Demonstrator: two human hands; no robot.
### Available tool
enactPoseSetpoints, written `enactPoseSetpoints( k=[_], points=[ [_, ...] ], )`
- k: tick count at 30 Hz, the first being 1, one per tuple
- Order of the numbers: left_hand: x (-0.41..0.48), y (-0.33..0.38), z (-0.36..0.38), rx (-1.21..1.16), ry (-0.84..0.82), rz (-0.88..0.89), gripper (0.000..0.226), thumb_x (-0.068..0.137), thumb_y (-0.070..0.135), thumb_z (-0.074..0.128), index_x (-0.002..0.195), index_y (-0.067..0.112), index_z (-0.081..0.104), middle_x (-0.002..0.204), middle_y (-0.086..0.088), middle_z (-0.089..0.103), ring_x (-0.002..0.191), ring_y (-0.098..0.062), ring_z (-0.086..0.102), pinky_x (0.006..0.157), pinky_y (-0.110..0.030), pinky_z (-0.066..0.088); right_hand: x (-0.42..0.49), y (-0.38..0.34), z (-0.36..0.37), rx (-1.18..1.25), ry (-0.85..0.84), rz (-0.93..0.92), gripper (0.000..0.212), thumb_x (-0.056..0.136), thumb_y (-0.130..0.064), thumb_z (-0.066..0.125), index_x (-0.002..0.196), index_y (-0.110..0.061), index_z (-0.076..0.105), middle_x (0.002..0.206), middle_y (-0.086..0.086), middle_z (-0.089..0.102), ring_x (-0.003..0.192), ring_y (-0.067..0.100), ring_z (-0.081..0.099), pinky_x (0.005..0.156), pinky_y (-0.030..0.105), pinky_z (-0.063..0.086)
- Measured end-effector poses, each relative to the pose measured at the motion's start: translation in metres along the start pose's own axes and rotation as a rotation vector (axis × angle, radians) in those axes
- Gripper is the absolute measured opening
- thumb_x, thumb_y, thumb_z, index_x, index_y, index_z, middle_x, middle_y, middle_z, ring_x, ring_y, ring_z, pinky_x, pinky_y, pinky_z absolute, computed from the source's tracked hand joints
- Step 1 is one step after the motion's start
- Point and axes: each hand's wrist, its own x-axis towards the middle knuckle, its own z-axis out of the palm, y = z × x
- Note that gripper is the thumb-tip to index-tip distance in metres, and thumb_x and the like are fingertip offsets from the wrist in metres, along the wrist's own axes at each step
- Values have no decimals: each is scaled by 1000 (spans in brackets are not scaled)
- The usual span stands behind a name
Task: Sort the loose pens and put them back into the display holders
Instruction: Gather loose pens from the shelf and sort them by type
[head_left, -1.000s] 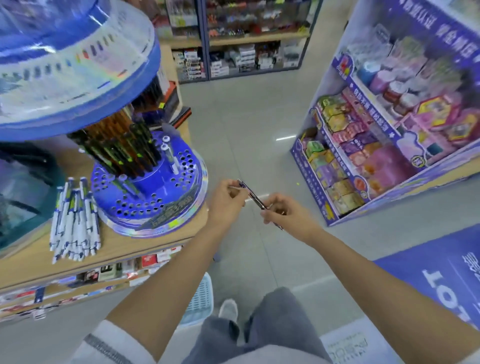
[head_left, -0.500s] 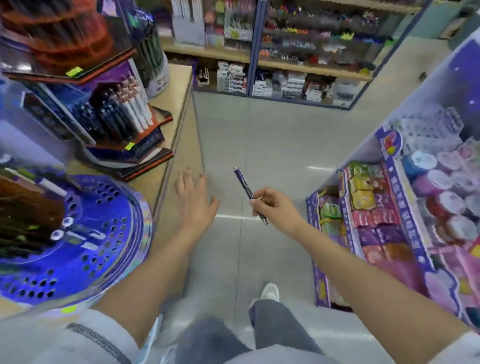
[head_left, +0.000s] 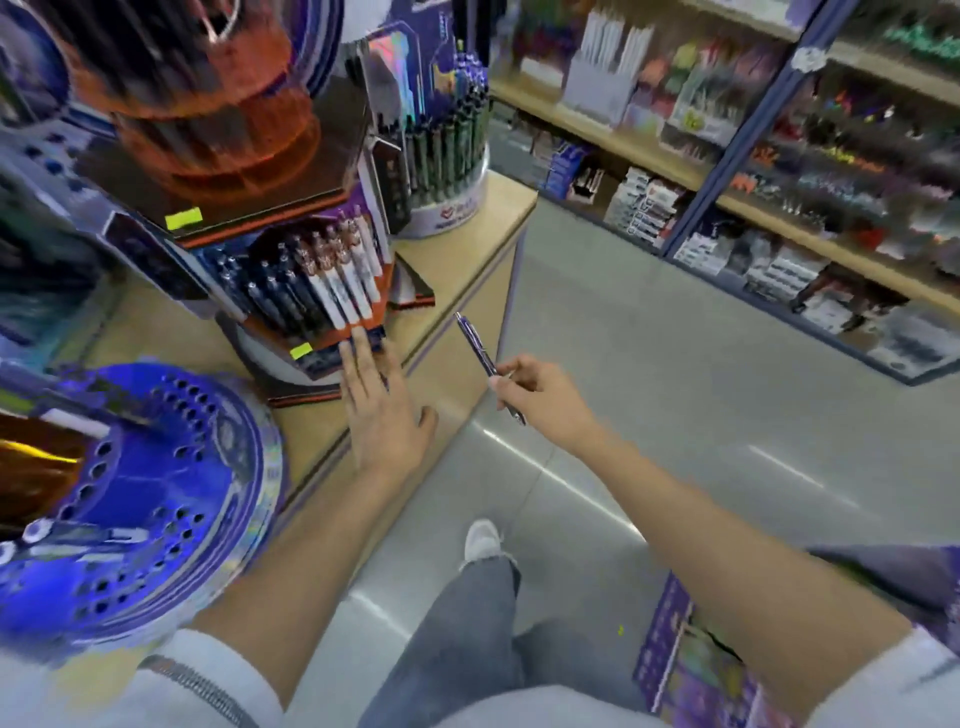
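Pen (head_left: 479, 349) pinched mid-barrel by R hand (head_left: 543, 397) fingers (head_left: 500, 383), upper end angled up-left. L hand (head_left: 387, 415) flat, fingers straight, nothing held, tips at holder (head_left: 322, 291).

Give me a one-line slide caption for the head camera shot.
The right hand pinches a purple pen over the aisle while the open left hand reaches toward the orange tiered pen display.

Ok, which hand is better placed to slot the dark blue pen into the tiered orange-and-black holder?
Right, likely. The right hand pinches the slim dark blue pen near the tiered orange-and-black holder. The left hand is flat and empty, fingertips at the holder's front.
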Motion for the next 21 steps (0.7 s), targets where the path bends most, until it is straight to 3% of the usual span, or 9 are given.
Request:
enactPoseSetpoints(
  k=[5, 7, 10, 18, 21],
  points=[
    [5, 13, 12, -23, 41, -119, 97, 72, 29, 72, 150, 3, 22, 158, -24, 2, 146, -41, 1, 115, -53, 19, 62, -11, -12, -77, -129, -18, 10, 92, -12, 61, 82, -12, 60, 74, 2, 63, 50, -2, 52, 56, 20, 39],
    [8, 18, 15, -44, 65, -141, 91, 72, 25, 69, 148, 2, 27, 158, -25, 4, 146, -42, 3, 114, -54, 21, 81, -14, -17, -127, -175, -42, 4, 91, -18, 62, 88, -15, 60, 70, 3, 66, 54, 8, 52, 58, 26, 41],
    [11, 28, 18, -45, 106, -213, 85, 70, 21, 67, 145, 1, 32, 157, -23, 9, 146, -41, 8, 113, -53, 25, 109, -20, -23, -182, -259, -57, 10, 91, -19, 62, 96, -10, 61, 69, 5, 66, 53, 9, 50, 58, 27, 40],
    [22, 66, 17, -16, 194, -425, 72, 74, 15, 64, 140, 0, 38, 156, -25, 13, 146, -40, 8, 118, -51, 17, 167, -37, -48, -313, -482, -154, 4, 91, -8, 59, 95, -6, 58, 66, 4, 61, 46, -2, 47, 49, 10, 36],
    [31, 90, 15, -2, 249, -480, 71, 73, 14, 64, 139, 1, 40, 155, -25, 16, 146, -40, 9, 118, -49, 15, 186, -42, -61, -316, -544, -194, 8, 91, -7, 58, 89, -14, 55, 65, 4, 60, 52, 7, 49, 50, 13, 36]
  ],
)
